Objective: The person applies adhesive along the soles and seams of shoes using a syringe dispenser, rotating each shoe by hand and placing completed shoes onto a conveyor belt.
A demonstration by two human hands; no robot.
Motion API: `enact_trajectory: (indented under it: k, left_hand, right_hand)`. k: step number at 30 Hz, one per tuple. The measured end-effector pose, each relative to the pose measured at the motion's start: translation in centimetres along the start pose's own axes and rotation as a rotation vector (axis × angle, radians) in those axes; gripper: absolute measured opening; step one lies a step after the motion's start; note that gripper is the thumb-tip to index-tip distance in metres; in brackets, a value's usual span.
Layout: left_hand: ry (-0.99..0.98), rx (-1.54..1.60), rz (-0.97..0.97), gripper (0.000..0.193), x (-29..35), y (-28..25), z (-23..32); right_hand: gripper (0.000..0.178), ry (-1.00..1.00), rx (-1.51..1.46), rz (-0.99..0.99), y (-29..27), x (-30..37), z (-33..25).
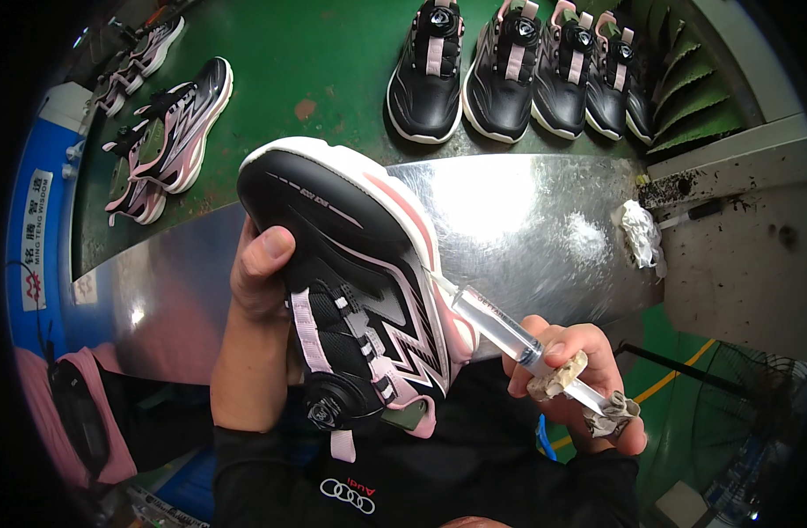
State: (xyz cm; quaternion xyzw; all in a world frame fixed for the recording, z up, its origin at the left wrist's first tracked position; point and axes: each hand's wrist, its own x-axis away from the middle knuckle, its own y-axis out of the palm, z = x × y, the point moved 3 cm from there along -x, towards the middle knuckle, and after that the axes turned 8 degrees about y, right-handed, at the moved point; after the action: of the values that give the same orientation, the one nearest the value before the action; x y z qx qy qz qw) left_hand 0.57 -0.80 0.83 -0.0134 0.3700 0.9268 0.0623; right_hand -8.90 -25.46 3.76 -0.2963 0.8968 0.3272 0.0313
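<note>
My left hand grips a black sneaker with pink and white trim, thumb on its upper, the other fingers hidden behind it. The shoe is tilted, with its toe at the upper left and its dial closure toward me. In my right hand is a clear syringe with a dark plunger seal. Wads of whitish wrapping cover its finger flange and plunger end. The syringe's tip meets the seam between the shoe's upper and its midsole, on the right side.
Several matching sneakers stand in a row along the back right of the green bench. More shoes lie at the left. A metal plate covers the near part. Crumpled white tissue and green jagged strips are at the right.
</note>
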Motion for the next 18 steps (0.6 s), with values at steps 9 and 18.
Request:
enact_trajectory:
  k: [9,18]
  left_hand:
    - [-0.007,0.094,-0.015,0.062,-0.2,-0.8,-0.6]
    - [-0.105,0.227,0.059,0.055,-0.3,-1.5,-0.8]
  right_hand:
    - [0.101,0.025,-0.011,0.006,-0.4,1.3,0.9]
    - [0.1,0.128,-0.017,0.038,-0.2,3.2,1.1]
